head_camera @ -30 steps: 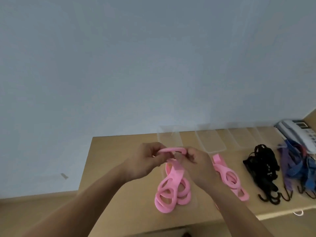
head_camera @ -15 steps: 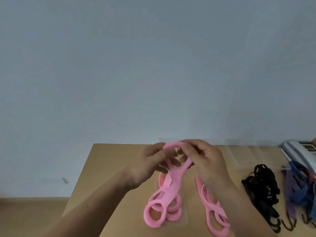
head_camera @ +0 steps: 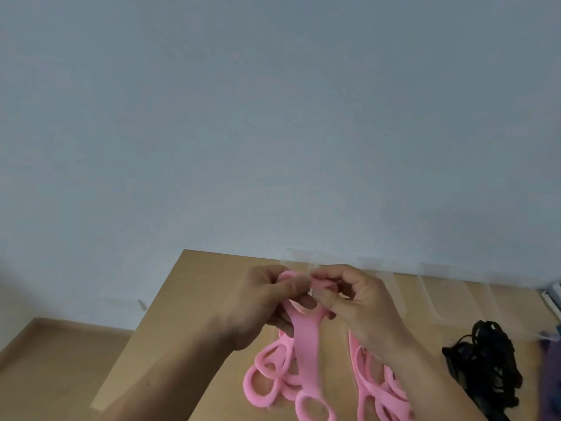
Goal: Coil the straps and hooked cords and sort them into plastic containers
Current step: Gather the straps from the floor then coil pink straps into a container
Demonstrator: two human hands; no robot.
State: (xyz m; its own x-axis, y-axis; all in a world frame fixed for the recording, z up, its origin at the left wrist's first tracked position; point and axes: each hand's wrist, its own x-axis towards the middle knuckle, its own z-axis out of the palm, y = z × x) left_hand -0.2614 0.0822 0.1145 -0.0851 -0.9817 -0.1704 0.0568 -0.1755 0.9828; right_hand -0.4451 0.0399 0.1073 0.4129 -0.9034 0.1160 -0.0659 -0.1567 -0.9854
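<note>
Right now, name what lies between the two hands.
A pink strap, its looped end pinched by the left hand and right hand; head view.

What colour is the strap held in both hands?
Pink; the strap shows best in the head view.

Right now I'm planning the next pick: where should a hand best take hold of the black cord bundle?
Take the black cord bundle at its bunched middle, from above, with the nearer right hand. It lies flat on the table as a loose tangle, so one strand would likely drag the rest.
</note>
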